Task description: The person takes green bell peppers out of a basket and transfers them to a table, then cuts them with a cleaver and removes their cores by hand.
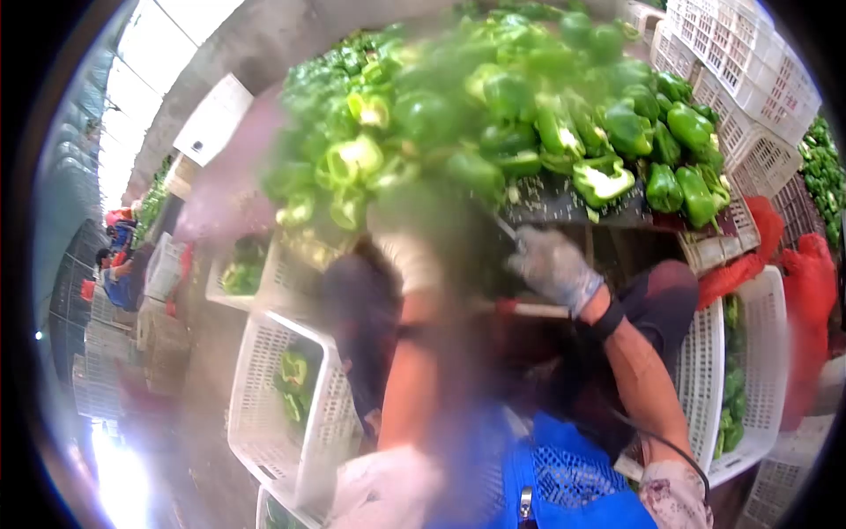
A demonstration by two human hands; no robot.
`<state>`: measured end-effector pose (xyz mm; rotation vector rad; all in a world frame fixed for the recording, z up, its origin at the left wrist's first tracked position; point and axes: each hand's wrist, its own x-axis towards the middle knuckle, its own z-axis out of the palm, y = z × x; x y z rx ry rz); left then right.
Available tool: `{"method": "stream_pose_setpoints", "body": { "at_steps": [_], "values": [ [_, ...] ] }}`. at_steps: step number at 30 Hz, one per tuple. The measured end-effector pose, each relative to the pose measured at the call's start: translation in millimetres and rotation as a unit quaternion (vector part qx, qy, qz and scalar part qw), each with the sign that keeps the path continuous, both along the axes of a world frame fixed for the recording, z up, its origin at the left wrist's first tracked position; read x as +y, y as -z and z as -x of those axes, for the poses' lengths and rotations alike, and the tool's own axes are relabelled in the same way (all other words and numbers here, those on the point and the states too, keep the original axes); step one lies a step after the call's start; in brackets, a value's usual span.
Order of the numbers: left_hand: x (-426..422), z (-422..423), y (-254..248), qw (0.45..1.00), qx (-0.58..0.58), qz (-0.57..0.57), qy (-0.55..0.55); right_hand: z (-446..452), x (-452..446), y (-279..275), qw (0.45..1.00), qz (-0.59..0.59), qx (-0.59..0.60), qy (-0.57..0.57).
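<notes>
A large heap of green bell peppers, some cut open with pale insides showing, covers the dark work surface. At its front edge is my right hand, gloved, with fingers curled round a thin tool that points up and left toward the peppers. My left hand, also in a light glove, reaches to the heap's near edge; a blurred smear over the view hides its fingers and anything in them. A halved pepper lies cut side up beyond my right hand, among pale seeds.
White crates holding pepper pieces stand at the left and right. Empty-looking white crates are stacked at the upper right. Red cloth or gloves are at the right. Other people sit far left.
</notes>
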<state>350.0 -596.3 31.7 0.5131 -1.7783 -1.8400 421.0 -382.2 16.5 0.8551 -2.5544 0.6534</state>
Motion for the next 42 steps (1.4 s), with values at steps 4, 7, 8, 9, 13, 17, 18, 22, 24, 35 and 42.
{"method": "stream_pose_setpoints", "body": {
  "at_steps": [4,7,8,9,13,17,18,22,24,35,42],
  "values": [
    [-3,20,36,0.988,0.006,0.149,0.026,-2,-5,-21,0.983,0.033,-0.132,0.122],
    [-5,22,33,0.995,-0.015,0.1,0.024,-7,-19,-37,0.984,0.081,-0.067,0.143],
    [-12,25,36,0.996,-0.003,0.076,0.042,-7,-23,-45,0.985,0.091,-0.064,0.136],
    [-15,23,32,0.995,-0.021,0.079,0.062,-7,-28,-54,0.985,0.101,-0.06,0.127],
    [-23,24,45,0.995,0.02,0.051,0.079,-8,-60,-97,0.977,0.158,-0.081,0.116],
    [-21,22,43,0.996,0.026,0.057,0.069,24,-82,-54,0.982,-0.035,-0.122,0.137],
    [-21,18,35,0.996,0.023,0.058,0.071,27,-84,-44,0.981,-0.042,-0.124,0.14],
    [-28,22,39,0.994,0.019,-0.02,0.109,37,-90,-52,0.99,-0.082,-0.056,0.098],
    [-31,24,38,0.993,0.022,0.017,0.118,41,-86,-59,0.987,-0.152,0.033,0.043],
    [-31,18,34,0.991,0.009,0.075,0.111,46,-112,-84,0.963,-0.208,-0.136,0.104],
    [-21,18,6,0.976,-0.066,0.162,0.133,92,-116,-5,0.972,-0.169,-0.059,0.15]
  ]
}}
